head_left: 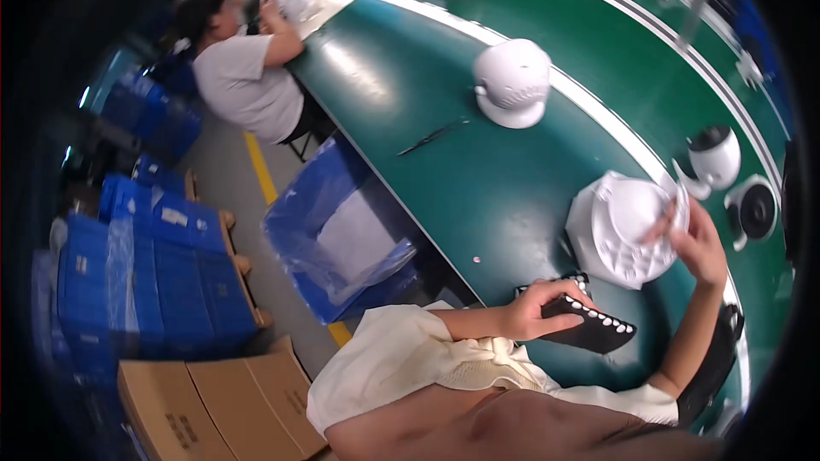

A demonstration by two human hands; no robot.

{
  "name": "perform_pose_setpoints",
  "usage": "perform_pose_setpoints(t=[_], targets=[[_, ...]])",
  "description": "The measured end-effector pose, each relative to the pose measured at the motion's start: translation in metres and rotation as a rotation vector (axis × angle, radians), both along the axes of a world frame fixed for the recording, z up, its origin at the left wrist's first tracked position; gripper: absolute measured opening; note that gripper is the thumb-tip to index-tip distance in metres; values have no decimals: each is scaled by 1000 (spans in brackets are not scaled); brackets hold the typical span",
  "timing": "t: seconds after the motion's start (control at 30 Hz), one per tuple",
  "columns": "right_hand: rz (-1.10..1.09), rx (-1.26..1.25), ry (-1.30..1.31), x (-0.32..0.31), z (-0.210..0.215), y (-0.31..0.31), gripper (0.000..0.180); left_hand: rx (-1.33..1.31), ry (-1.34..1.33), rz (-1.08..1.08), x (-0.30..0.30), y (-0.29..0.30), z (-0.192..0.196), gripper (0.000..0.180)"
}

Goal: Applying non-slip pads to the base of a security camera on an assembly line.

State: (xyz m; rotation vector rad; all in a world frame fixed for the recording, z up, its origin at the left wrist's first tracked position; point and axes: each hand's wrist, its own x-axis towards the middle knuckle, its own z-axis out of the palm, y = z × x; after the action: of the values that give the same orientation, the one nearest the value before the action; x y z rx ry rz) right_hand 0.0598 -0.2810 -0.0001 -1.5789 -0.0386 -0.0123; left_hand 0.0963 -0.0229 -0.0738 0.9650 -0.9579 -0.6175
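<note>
The person's left hand [542, 312] held a black strip [600, 338] studded with white dots above the desk [478, 196], near the edge on the person's side, its thumb and fingers pinching the strip's upper part. The right hand [696, 243] was at the rim of a faceted white tray [583, 226] near the desk's railed far edge; its fingers were bent and blurred, and one cannot tell whether they pinched anything. A second black piece [582, 280] lay just beyond the left hand. Farther along the desk stood a white domed unit [512, 77], close to the railed edge, with a slim dark tool [433, 137] lying nearer the edge above a blue-lined bin [342, 239].
</note>
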Motion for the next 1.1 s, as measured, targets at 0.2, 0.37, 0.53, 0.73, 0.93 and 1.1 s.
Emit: perform_pose_setpoints(t=[0.2, 0.37, 0.53, 0.73, 0.93, 1.1], targets=[[2, 15, 347, -14, 23, 22, 44, 121, 290, 147, -16, 20, 11, 13], [-189, -685, 196, -33, 52, 16, 39, 92, 306, 51, -10, 22, 8, 21], [-653, -929, -362, -37, 82, 76, 30, 5, 300, 129, 2, 23, 33, 24], [89, -896, -452, 7, 45, 116, 27, 64, 108, 466, 1, 31, 36, 26], [165, -1074, -519, -1, 38, 108, 15, 169, -95, 551, -2, 27, 24, 16], [128, -1114, -561, 3, 36, 109, 17, 194, -179, 587, 5, 23, 27, 13]])
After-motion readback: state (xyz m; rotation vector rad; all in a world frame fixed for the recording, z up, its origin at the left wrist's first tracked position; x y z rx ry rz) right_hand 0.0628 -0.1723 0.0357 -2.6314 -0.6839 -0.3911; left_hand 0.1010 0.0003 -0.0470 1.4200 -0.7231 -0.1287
